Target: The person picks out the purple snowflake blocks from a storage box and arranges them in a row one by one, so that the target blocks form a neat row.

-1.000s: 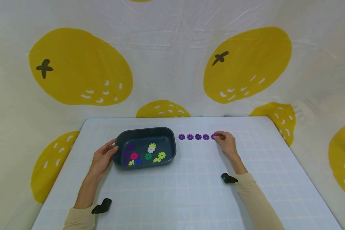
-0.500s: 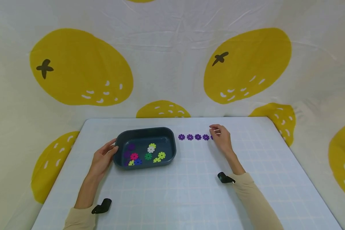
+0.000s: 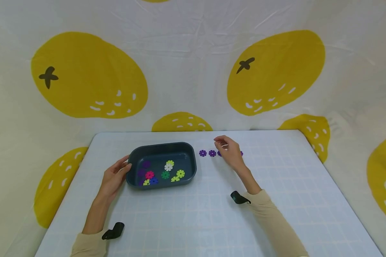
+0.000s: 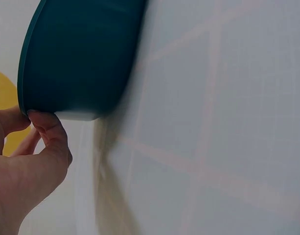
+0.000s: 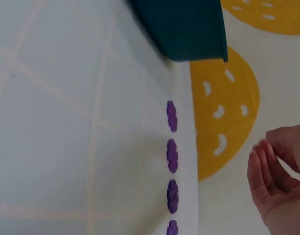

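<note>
At the left end of a dark teal plastic tray (image 3: 180,149), my left hand (image 3: 113,180) pinches the rim between thumb and fingers; the left wrist view shows this grip on the tray's edge (image 4: 76,58). Inside lie several flower-shaped discs, among them a white disc (image 3: 168,167), a green disc (image 3: 165,175), a pink disc (image 3: 149,175) and a blue disc (image 3: 153,181). Right of the tray runs a row of purple flower discs (image 3: 202,153). Above that row my right hand (image 3: 230,154) hovers with loosely bent fingers and nothing visible between them, hiding part of the row.
A pale checked cloth (image 3: 193,221) covers the table. Behind it hangs a white curtain (image 3: 186,71) with large yellow fruit prints. Each forearm carries a small black wrist camera (image 3: 113,231) near the beige sleeve.
My right hand has left the rightmost purple disc, lifted and moved left over the row toward the tray. My left hand and the tray stay in place.
</note>
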`<act>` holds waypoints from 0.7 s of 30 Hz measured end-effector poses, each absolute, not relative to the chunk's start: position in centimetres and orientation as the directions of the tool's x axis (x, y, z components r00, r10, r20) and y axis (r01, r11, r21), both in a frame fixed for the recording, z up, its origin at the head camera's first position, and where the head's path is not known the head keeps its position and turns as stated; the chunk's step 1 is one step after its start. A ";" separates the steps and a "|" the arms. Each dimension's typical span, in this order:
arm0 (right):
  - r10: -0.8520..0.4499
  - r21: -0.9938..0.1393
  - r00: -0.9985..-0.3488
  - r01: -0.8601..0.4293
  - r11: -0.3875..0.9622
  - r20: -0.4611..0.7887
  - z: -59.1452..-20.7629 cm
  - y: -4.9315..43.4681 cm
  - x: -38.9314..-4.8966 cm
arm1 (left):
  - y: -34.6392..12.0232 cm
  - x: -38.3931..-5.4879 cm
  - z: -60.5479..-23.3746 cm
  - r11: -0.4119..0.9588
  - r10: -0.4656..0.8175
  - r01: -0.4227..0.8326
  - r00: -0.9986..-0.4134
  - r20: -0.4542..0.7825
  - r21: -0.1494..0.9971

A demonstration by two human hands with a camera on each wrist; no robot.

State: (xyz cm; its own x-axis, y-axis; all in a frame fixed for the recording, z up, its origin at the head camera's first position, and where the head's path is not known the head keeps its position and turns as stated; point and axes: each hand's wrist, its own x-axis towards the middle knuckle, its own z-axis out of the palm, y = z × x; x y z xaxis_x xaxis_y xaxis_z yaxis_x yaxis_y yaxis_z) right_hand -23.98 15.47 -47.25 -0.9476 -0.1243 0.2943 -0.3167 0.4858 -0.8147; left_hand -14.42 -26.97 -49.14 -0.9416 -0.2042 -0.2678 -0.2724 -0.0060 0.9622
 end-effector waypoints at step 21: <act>-0.485 -0.771 -0.800 -0.543 0.332 0.354 -46.4 6.3 -22.6 | -26.9 -14.3 -49.4 -0.049 -0.200 -0.250 -0.946 -0.255 0.967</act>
State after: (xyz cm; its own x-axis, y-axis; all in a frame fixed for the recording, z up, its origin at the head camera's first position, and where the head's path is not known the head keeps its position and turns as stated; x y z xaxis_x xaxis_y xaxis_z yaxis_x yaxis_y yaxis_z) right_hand -22.55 6.33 -46.39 -0.7996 -0.4849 0.3543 -0.5430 0.3318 -0.7714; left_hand -14.29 -26.94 -49.42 -0.9460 -0.2003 -0.2548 -0.2500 -0.0492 0.9670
